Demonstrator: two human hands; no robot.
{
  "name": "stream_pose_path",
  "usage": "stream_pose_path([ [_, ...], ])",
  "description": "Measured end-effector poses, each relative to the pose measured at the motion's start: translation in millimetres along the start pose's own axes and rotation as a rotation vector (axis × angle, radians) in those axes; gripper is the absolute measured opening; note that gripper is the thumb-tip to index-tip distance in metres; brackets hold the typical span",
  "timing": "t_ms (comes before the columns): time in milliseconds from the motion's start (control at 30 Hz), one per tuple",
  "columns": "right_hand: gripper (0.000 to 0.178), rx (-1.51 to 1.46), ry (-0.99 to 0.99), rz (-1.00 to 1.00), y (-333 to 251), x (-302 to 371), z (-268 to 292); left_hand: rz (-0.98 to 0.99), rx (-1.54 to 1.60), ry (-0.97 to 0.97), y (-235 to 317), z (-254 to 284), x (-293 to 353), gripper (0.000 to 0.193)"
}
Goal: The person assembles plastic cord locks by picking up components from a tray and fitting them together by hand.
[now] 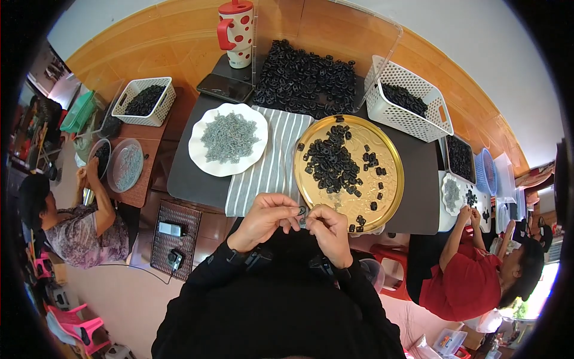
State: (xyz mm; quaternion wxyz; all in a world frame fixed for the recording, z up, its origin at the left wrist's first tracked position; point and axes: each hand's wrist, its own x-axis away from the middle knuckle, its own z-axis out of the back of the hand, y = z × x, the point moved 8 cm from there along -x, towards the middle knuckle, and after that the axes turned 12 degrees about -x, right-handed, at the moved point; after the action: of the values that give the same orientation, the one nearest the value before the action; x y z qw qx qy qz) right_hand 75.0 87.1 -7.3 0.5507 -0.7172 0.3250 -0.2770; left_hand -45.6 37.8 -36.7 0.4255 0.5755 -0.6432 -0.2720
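Both hands meet just in front of the table edge, fingertips almost touching. My left hand (267, 220) pinches a small black plastic part (302, 211) with a hole in it. My right hand (329, 232) is closed in a pinch against the part's lower side; whatever sits in those fingertips is too small to make out. Right beyond my hands lies a round gold tray (387, 179) with a pile of small black parts (332, 158) and several scattered ones. To its left a white scalloped plate (222, 170) holds many small grey metal pieces (229, 139), on a grey striped cloth (272, 143).
A clear-walled box (394, 37) of black parts stands at the back, beside a dotted tumbler (241, 36) and a phone (224, 88). White baskets (439, 116) of black parts flank it. Co-workers sit left (78, 227) and right (463, 281), hands on similar small parts.
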Motion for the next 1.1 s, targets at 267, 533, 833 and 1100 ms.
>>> stream_pose_path([
  [267,0.009,0.034,0.009,0.013,4.4,-0.3,2.3,-0.009,-0.057,-0.024,-0.6,-3.1,-1.7,0.009],
  [533,0.007,-0.044,0.070,0.019,3.3,5.2,2.7,-0.341,-0.427,0.116,22.0,-12.3,10.4,0.029],
  [833,0.007,-0.175,0.156,0.066,6.8,7.9,4.8,-0.604,-0.691,0.247,29.2,-25.5,21.2,0.036],
  [1100,0.007,-0.229,0.198,0.136,7.3,11.1,1.4,-0.598,-0.623,0.297,23.9,-21.8,23.7,0.035],
])
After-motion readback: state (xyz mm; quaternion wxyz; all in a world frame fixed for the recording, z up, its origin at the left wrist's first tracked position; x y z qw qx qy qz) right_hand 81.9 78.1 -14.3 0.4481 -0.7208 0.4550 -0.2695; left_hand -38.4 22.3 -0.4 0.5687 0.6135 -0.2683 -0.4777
